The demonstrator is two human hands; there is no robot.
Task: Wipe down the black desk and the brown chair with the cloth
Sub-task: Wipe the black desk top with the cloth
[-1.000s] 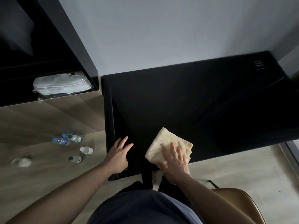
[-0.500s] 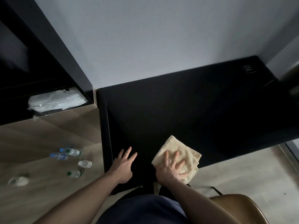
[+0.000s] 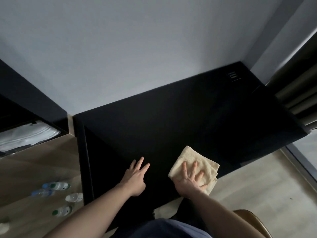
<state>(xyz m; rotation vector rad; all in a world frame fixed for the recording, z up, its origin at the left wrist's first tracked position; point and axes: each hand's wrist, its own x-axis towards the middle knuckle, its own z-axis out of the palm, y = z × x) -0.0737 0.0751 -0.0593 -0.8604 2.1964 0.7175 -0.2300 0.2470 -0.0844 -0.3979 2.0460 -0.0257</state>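
The black desk [image 3: 180,121] fills the middle of the view, set against a pale wall. A folded cream cloth [image 3: 192,160] lies near the desk's front edge, right of centre. My right hand [image 3: 190,180] presses flat on the cloth with fingers spread. My left hand [image 3: 136,177] rests flat on the bare desk top a little to the left of the cloth, fingers apart, holding nothing. The curved back of the brown chair [image 3: 252,220] shows at the bottom right, behind my right forearm.
Several small water bottles [image 3: 56,186] lie on the wooden floor left of the desk. A dark shelf unit [image 3: 30,107] with white folded linen [image 3: 25,136] stands at the left. Curtain folds [image 3: 295,97] hang at the right beside a window edge.
My right hand has slid the cloth to the right along the desk's front edge. My left hand has shifted right and a bit further onto the desk top.
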